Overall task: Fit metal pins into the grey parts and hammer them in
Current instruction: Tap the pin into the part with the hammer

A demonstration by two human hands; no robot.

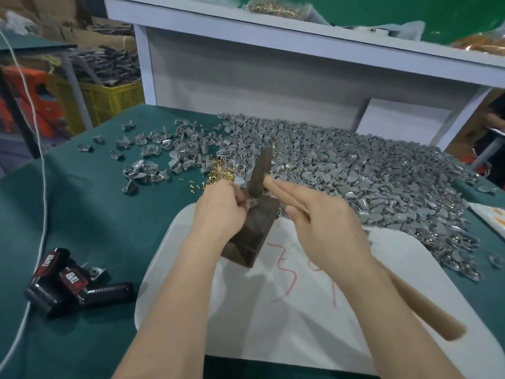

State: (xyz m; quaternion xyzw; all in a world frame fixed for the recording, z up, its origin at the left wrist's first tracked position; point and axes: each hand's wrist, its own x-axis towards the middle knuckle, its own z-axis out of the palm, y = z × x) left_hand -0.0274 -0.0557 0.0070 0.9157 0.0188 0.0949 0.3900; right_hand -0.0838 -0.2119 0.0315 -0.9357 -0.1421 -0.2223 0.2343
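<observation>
The grey part point(249, 200) sits on top of a dark metal block point(254, 231) at the centre of the frame. Our left hand point(218, 206) pinches it there, fingers curled close round it. We cannot tell whether a pin already stands in its hole, as the fingers hide that spot. Our right hand point(325, 217) holds the hammer point(262, 170) by its wooden handle, with the fingers lying long along the shaft towards the head. The head hangs just above the part and the block. The block stands on a white tray point(273, 310) with red marks. A small pile of brass pins point(218, 173) lies just beyond the left hand, and the heap of grey parts point(355, 173) spreads over the bench point(95, 214) towards the right of the frame.

We judge the step in hand to be the strike. The main risk is to our own fingertips, which are very near where the head would land. A blow slightly off line would hit them. A tilted pin could bend or shoot away under the hammer. The part rests on a narrow block top, so a glancing hit may knock it off or tip the block on the smooth tray. The loose, extended hold on the handle may also let the head twist.
</observation>
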